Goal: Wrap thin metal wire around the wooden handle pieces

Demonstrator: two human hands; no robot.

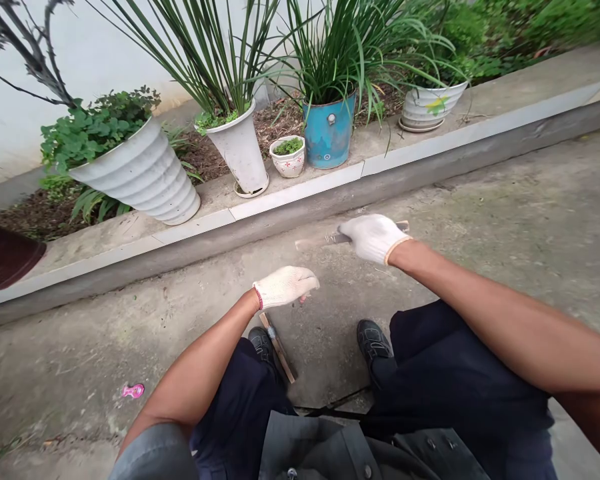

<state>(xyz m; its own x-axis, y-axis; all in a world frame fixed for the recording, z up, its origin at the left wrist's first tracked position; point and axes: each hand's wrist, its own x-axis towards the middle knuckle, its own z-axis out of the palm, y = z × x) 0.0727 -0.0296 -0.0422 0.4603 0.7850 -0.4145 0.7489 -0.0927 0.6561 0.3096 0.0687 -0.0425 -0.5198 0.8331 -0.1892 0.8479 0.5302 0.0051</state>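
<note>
My right hand (374, 237), in a white knitted glove, is closed around a wooden stick (316, 243) above the concrete. Thin wire seems to be wound around the stick's dark middle part, and its far end pokes out past the glove. Lower and to the left, my left hand (285, 287) wears a similar glove. Its fingers reach forward, loosely bent, with no object visible in them. Beside my left shoe (263, 345), a second wooden stick (281, 353) lies on the ground with a greyish wrapping near its upper end.
Along the raised planter ledge (295, 193) stand a ribbed white pot (145, 177), a tall white pot (240, 150), a small patterned pot (289, 165), a blue bucket (329, 137) and another white pot (433, 105). A pink object (133, 391) lies on the concrete at left.
</note>
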